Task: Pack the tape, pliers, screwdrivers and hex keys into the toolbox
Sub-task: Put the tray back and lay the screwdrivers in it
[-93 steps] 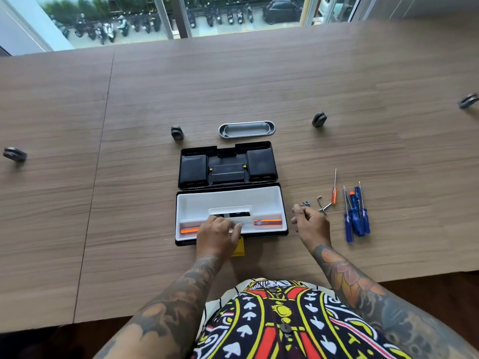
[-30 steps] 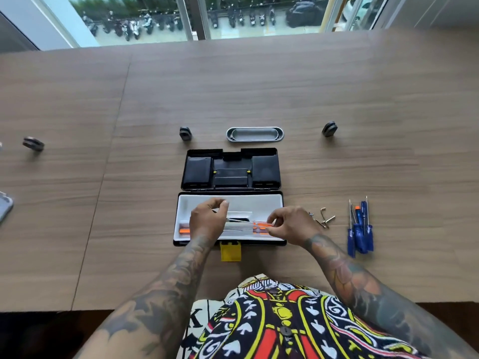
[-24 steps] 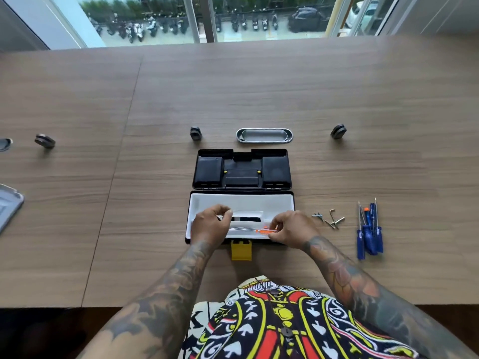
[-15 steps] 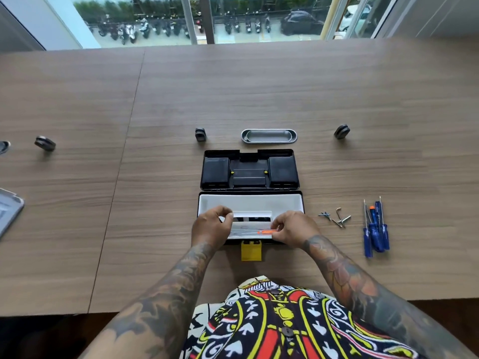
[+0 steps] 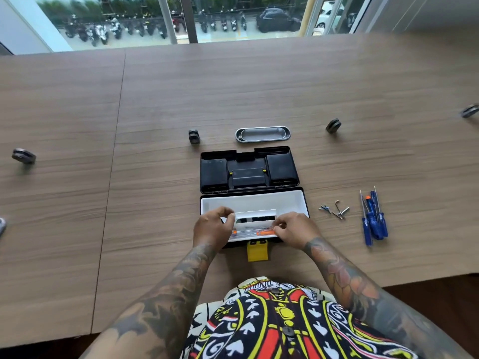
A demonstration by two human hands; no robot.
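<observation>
The black toolbox (image 5: 281, 169) lies open, its lid flat on the far side. A white tray (image 5: 252, 202) sits in its base. Thin orange-handled screwdrivers (image 5: 264, 232) lie along the tray's near edge. My left hand (image 5: 213, 228) pinches their left end and my right hand (image 5: 295, 229) pinches the right end by an orange handle. Several hex keys (image 5: 337, 209) lie on the table right of the box. Beyond them is a bunch of blue-handled screwdrivers (image 5: 373, 218). I see no tape or pliers.
The yellow latch (image 5: 257, 251) hangs open at the box's near side. An oval metal dish (image 5: 262, 133) lies behind the lid, between two small black fittings (image 5: 194, 136) (image 5: 333, 125). Similar fittings sit far left (image 5: 23, 155) and far right (image 5: 469, 111) on the wooden table (image 5: 155, 203).
My right hand left the hex keys and joined the left over the tray. Both brought a thin orange screwdriver down to the tray's near edge, beside the others.
</observation>
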